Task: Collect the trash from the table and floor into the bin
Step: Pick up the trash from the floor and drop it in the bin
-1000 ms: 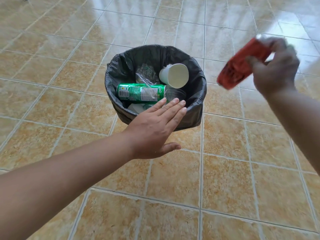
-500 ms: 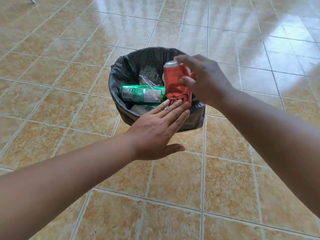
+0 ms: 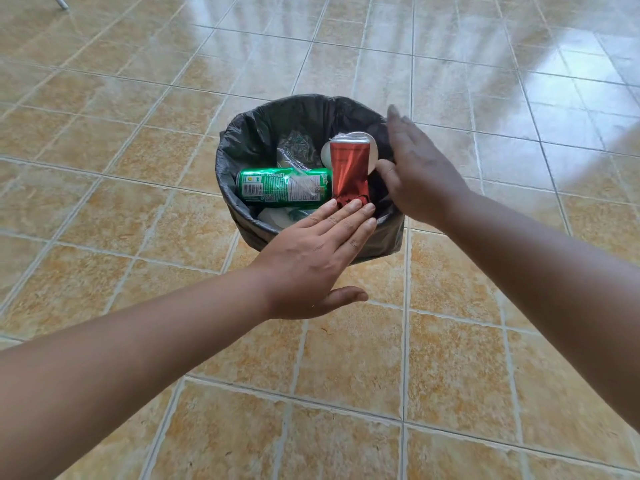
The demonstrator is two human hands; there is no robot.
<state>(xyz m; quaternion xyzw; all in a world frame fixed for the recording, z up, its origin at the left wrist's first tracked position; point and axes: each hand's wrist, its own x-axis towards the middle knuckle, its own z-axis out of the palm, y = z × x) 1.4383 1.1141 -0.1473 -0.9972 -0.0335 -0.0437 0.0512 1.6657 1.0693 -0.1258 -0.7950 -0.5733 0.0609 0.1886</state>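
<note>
**Two cans in the bin (image 3: 239, 147)**

The red can (image 3: 349, 168) stood crumpled at the bin's three o'clock, hiding part of a white cup (image 3: 373, 152). The green can (image 3: 277, 187) lay at nine o'clock beneath clear wrap (image 3: 298, 147), its print unreadable. Both hands held nothing, fingers straight: left hand (image 3: 311, 258) at six o'clock, right hand (image 3: 419, 171) at three.

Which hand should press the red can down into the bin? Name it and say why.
Right, probably. The right hand hangs open beside the upright red can, thumb nearly touching it. The left hand lies flat over the near rim of the bin, fingertips only at the can's crumpled base.
</note>
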